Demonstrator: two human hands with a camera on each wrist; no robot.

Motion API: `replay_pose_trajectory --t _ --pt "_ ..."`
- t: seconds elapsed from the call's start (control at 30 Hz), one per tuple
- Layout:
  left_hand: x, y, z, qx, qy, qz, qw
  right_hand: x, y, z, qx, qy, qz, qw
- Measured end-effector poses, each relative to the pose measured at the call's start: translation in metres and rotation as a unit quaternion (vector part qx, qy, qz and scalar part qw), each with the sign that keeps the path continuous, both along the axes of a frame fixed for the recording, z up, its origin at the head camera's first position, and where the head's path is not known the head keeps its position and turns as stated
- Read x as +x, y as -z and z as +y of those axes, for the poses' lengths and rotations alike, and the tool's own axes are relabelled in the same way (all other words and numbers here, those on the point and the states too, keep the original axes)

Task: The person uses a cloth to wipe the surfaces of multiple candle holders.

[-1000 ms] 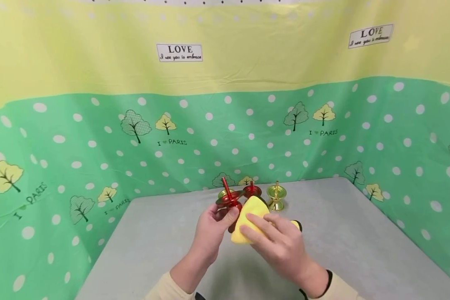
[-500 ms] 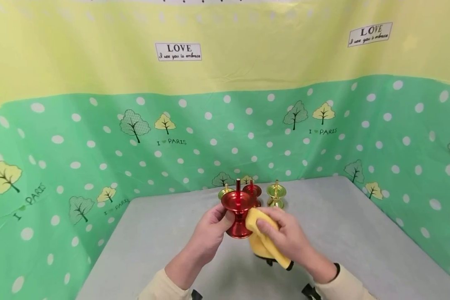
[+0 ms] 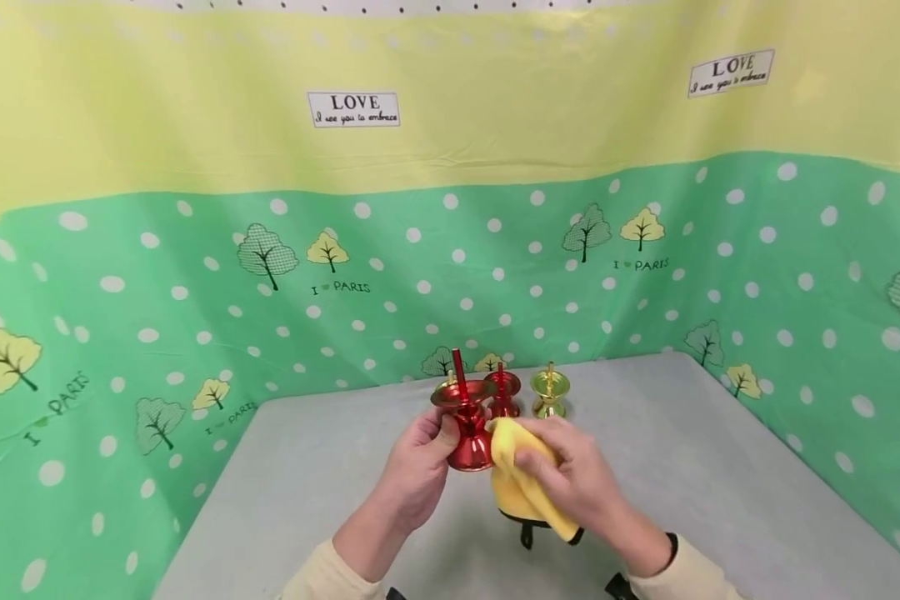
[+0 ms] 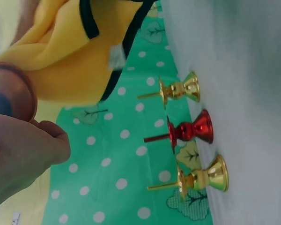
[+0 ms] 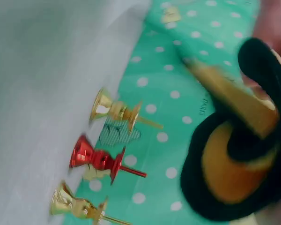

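My left hand (image 3: 414, 468) grips a shiny red candle holder (image 3: 471, 455) by its narrow waist, tilted slightly left. It has a shallow dish on top with a red spike rising from it, and a flared foot. A yellow cloth (image 3: 523, 492) with black edging is pinched in my right hand (image 3: 579, 473); its bunched part meets the right side of the holder's foot and the rest hangs down. In the left wrist view the cloth (image 4: 84, 70) hangs beside the holder's round underside (image 4: 18, 89). The cloth's black edge fills much of the right wrist view, blurred.
Behind the hands, another red candle holder (image 3: 503, 407) stands on the grey table (image 3: 307, 475) near its back edge. A gold one (image 3: 550, 406) is to its right; a second gold one (image 4: 216, 176) is mostly hidden in the head view. A green and yellow patterned curtain (image 3: 390, 308) surrounds the table.
A second ago the holder leaned away, with the cloth spread over its lower part under my right fingers. Now it stands more upright, and the cloth has slid to the right side of its foot.
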State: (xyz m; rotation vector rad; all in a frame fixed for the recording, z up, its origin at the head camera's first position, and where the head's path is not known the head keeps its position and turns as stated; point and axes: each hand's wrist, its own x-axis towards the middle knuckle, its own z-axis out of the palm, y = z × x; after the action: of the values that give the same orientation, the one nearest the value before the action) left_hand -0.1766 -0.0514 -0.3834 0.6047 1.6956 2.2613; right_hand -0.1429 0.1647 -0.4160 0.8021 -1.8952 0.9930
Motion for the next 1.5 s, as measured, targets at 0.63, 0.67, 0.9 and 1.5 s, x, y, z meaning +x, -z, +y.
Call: replay_pose_trajectory --t 0.63,0.67,0.9,1.5 --pt "0.016 -0.014 0.021 -0.089 -0.168 -0.036 0.9812 0.008 -0.024 -0.026 0.132 0.225 0.393 0.882" --pt "0.016 -0.014 0.020 -0.091 -0.180 -0.036 0.9788 0.009 -0.024 -0.027 0.139 0.215 0.387 0.886" --pt "0.009 -0.012 0.000 -0.041 -0.135 0.014 0.9899 -0.003 -0.022 -0.012 0.145 0.057 0.253 0.955" --pt "0.004 -0.009 -0.016 0.017 0.059 0.091 0.9940 -0.004 -0.004 0.001 -0.115 -0.229 -0.323 0.911"
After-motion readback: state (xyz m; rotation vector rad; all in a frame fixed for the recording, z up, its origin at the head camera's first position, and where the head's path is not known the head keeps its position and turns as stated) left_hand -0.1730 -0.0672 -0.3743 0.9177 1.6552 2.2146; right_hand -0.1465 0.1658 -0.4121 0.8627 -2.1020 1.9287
